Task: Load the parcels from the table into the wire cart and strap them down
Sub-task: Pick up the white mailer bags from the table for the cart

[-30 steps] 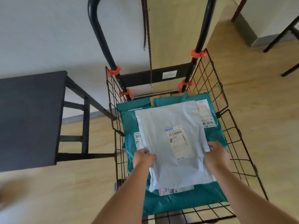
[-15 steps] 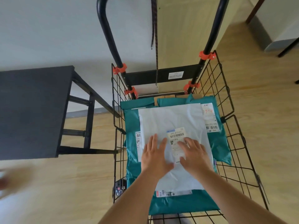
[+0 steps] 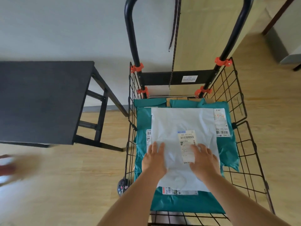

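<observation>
White plastic mailer parcel (image 3: 179, 121) lies flat on top of the stack inside the black wire cart (image 3: 234, 88). Its surface is wrinkled, and a printed barcode label (image 3: 187, 139) sits near its middle. Under it are teal plastic mailer parcels (image 3: 187, 204), glossy, with their labels partly covered.

My left hand (image 3: 154, 158) and right hand (image 3: 203, 158) both rest palm-down on the white parcel, fingers straight, gripping nothing. The right fingertips overlap the label.

A dark strap (image 3: 175, 38) hangs between the cart's handle tubes. The black desk (image 3: 40, 98) stands left of the cart.
</observation>
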The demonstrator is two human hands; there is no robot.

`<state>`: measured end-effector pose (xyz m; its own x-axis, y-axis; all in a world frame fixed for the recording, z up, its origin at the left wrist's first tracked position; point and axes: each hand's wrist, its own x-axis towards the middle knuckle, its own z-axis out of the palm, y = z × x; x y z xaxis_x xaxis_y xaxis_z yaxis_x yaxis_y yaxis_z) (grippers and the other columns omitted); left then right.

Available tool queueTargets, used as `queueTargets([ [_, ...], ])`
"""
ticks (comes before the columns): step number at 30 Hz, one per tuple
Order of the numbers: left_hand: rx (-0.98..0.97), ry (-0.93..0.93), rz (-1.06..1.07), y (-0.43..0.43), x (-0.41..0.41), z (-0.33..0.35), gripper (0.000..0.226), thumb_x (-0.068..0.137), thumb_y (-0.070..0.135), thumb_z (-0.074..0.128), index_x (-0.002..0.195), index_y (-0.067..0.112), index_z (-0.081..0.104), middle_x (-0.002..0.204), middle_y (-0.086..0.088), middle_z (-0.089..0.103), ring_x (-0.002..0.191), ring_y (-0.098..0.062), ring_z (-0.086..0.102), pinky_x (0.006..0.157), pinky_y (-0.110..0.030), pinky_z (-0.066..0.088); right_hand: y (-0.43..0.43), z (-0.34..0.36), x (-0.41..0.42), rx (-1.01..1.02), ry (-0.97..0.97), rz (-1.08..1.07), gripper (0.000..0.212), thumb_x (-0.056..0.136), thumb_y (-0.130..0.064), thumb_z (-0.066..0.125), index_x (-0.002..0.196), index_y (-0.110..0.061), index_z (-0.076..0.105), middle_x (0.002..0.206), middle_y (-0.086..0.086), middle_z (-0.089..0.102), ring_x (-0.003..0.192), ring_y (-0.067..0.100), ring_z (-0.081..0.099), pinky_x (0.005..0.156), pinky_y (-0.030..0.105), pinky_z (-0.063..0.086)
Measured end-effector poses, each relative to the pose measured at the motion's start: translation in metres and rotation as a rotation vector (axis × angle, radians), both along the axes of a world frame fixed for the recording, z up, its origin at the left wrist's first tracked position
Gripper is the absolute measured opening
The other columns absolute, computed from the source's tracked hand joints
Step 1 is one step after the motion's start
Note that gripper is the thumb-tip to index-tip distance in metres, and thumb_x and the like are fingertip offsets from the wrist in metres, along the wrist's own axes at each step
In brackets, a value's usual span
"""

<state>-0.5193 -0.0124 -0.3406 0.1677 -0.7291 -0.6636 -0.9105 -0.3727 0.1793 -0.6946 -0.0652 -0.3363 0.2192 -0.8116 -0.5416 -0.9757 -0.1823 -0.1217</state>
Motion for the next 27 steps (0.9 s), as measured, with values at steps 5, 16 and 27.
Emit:
queueTargets([
  [5, -0.007, -0.029, 0.004, 0.02, 0.019, 0.021, 0.098, 0.091, 0.026, 0.066, 0.156, 0.025, -0.007, 0.164, -0.007, -0.01, 0.151, -0.026, -0.005, 0.121, -0.04, 0.008, 0.006, 0.021, 0.021, -0.042, -0.026, 0.053, 0.058, 0.094, -0.028, 0.052, 0.147, -0.027, 0.031, 0.153, 0.0, 0.031, 0.134, 0.019, 0.039, 0.108, 0.034, 0.039],
  [16, -0.34, 0.008, 0.02, 0.056, 0.082, 0.079, 0.062, 0.091, 0.006, 0.056, 0.147, 0.021, 0.034, 0.157, -0.001, 0.023, 0.145, -0.021, 0.024, 0.114, -0.039, 0.032, 0.034, 0.064, 0.101, -0.132, -0.097, 0.17, 0.046, 0.094, -0.024, 0.052, 0.139, -0.027, 0.045, 0.137, -0.004, 0.048, 0.121, 0.016, 0.048, 0.1, 0.031, 0.042],
  [27, -0.275, -0.087, 0.328, 0.206, 0.216, 0.087, 0.062, 0.089, 0.008, 0.059, 0.145, 0.017, 0.035, 0.149, -0.002, 0.033, 0.14, -0.024, 0.031, 0.113, -0.04, 0.034, 0.13, 0.076, 0.244, -0.148, -0.106, 0.457, 0.044, 0.098, -0.026, 0.048, 0.142, -0.026, 0.044, 0.14, -0.004, 0.045, 0.127, 0.018, 0.045, 0.098, 0.032, 0.043],
])
